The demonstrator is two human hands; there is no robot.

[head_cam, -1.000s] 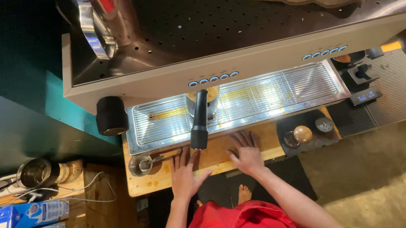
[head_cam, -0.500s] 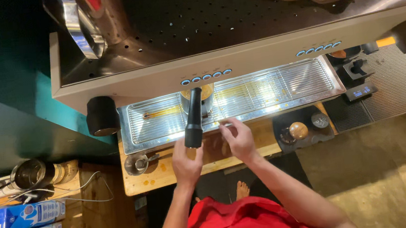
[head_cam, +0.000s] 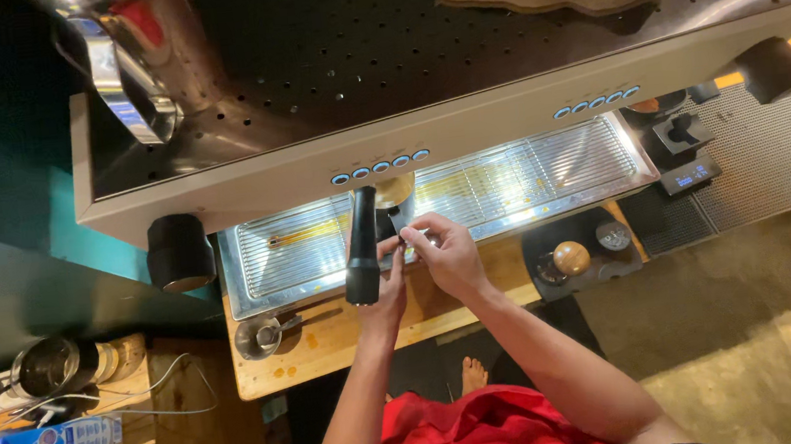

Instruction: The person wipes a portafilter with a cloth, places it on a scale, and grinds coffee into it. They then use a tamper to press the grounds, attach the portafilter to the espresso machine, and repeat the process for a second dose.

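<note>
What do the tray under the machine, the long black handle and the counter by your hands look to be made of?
The drip tray looks like polished steel: a ribbed grate with bright glare. The portafilter handle looks like matte black plastic or rubber; no shine shows. The counter seems varnished wood, warm brown and stained.

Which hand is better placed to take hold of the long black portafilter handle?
Left. The left hand already lies against the black portafilter handle; the right hand sits farther right, over the steel drip tray.

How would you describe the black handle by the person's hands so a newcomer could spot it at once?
Start at the wide espresso machine and drop to its lit steel drip tray. The portafilter handle juts out over the tray's left half, under the left row of blue buttons, beside the left hand. It is long and slim, unlike the stubby black knob farther left.
</note>
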